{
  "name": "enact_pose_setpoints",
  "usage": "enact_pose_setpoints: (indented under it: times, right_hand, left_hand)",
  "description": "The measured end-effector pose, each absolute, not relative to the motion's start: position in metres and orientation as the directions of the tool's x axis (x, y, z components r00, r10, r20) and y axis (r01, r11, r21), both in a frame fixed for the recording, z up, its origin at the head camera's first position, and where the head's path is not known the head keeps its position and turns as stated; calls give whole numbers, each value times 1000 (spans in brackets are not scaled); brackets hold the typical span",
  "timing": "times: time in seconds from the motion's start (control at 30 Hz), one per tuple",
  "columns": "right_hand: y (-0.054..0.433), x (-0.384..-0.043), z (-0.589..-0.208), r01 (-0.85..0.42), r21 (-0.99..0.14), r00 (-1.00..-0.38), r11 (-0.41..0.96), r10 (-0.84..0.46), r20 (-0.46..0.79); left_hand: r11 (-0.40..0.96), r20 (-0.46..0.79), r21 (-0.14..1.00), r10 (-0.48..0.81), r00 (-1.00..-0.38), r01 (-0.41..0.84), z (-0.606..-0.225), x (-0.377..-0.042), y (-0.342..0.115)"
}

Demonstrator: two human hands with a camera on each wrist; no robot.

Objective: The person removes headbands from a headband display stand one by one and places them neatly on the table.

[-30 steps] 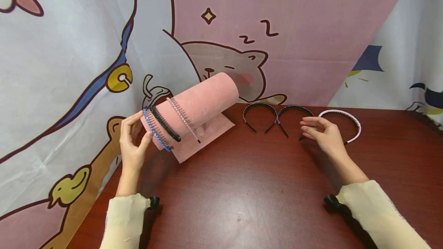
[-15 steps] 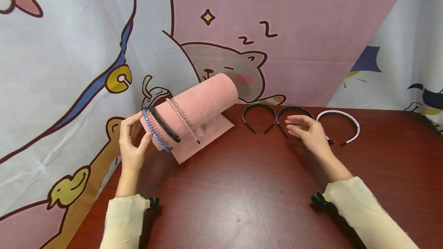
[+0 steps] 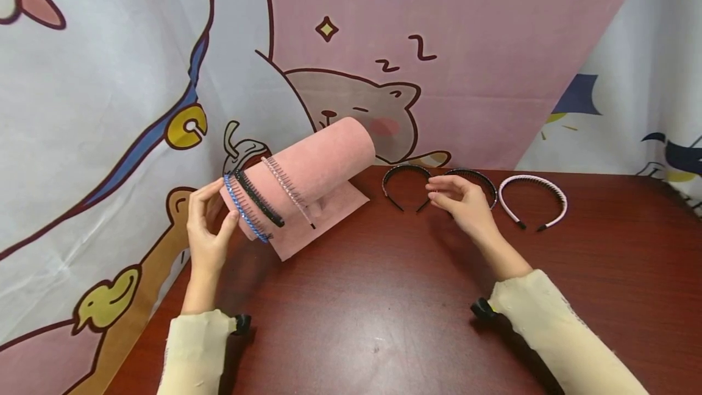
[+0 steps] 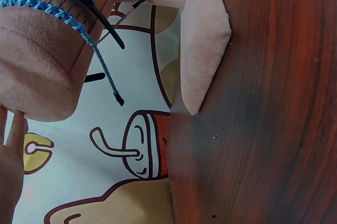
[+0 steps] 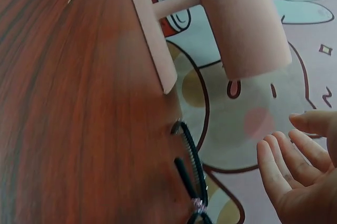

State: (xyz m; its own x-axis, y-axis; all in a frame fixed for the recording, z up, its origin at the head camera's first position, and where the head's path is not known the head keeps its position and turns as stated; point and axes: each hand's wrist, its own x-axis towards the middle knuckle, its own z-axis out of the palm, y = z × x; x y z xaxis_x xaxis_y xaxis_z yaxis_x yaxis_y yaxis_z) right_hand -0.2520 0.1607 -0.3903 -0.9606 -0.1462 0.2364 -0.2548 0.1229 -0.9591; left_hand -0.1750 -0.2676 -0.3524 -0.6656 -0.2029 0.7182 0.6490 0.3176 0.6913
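A pink cylindrical headband stand [image 3: 329, 151] is tilted on its flat base at the left. It carries a blue braided headband [image 4: 55, 10], a black headband [image 3: 259, 197] and a pale pink one [image 3: 289, 190]. My left hand [image 3: 208, 233] holds the stand's near-left end, thumb and fingertips against its rim beside the blue headband. Loosely bent and holding nothing, my right hand [image 3: 466, 209] hovers between two dark headbands lying on the table. It covers part of the right dark headband [image 3: 473, 173]. Its fingertips are near the left dark headband [image 3: 404, 168]; contact cannot be made out.
A white headband [image 3: 558, 195] lies on the reddish-brown table [image 3: 351, 322], right of the dark ones. Behind the table hangs a cartoon-printed cloth [image 3: 482, 29], with more cloth along the left side.
My right hand has moved left from beside the white headband, passing the right dark headband, to near the left one. The left hand and stand stay in place.
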Motion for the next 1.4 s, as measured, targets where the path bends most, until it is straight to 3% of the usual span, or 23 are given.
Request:
enact_pose_setpoints:
  times: [0.37, 0.73, 1.4]
  right_hand:
    - [122, -254, -372, -283, -951, -949, 122, -179, 260]
    - [81, -251, -351, -327, -923, -933, 205, -226, 280]
    - [-4, -238, -326, -442, -886, -870, 138, -306, 386]
  left_hand:
    - [322, 718, 690, -200, -666, 648, -352, -174, -268]
    - [324, 726, 683, -198, -659, 655, -353, -175, -267]
    - [303, 730, 681, -204, -653, 667, -353, -175, -267]
